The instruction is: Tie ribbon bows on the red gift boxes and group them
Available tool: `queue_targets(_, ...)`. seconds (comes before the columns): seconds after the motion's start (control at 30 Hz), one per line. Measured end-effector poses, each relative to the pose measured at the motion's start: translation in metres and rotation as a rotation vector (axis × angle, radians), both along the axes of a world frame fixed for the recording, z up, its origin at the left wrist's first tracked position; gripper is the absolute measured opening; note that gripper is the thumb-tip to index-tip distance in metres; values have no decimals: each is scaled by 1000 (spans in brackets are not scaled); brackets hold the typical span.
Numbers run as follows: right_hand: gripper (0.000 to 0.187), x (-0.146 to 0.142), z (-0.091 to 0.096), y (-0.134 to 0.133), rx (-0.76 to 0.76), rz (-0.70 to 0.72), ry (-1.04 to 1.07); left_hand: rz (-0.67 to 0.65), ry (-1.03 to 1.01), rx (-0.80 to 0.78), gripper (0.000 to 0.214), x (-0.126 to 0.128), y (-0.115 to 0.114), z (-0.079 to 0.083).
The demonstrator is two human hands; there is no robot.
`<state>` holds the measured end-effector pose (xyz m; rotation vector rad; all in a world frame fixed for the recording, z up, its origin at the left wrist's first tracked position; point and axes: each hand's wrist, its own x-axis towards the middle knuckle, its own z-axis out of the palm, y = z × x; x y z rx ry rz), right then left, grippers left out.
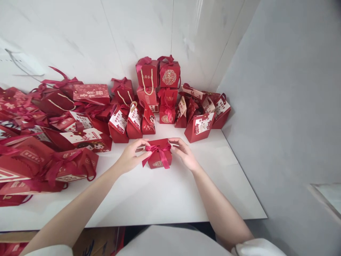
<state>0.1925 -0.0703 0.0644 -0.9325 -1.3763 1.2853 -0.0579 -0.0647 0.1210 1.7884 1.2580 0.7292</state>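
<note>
A small red gift box (157, 160) with a dark pink ribbon bow (159, 150) on its top stands on the white table (165, 192), in the middle. My left hand (131, 155) grips the box's left side, its fingers pinching the ribbon by the bow. My right hand (183, 152) holds the box's right side, with the fingertips on the ribbon end there. Both hands are closed around the box and its ribbon.
Several finished red gift boxes (157, 89) are stacked against the white wall behind. A pile of flat red boxes and bags (48, 142) covers the table's left side. More red bags (202, 113) stand at the back right, near the grey wall.
</note>
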Motion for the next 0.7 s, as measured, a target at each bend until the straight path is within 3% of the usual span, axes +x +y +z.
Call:
queue_targets(0.2,20,-7,6,-9,205,-73,-171,-90,-72,-155,36,-1,0,6)
queue_targets(0.3,17,-11,9,-15,238,-94,-210,-43,-74,-145,42,5,-3,7)
queue_targets(0.4,17,-16,11,-19,288,-82,-260,44,-48,-122,47,13,-7,0)
queue_targets(0.5,20,-19,9,-21,433,-86,-296,63,-46,-108,51,17,-8,-9)
queue_targets(0.63,28,-20,2,-21,674,-194,-361,1,-74,-122,51,16,-6,-16)
queue_targets(0.7,30,-21,1,-21,720,-206,-393,-54,-107,-127,46,14,-5,-17)
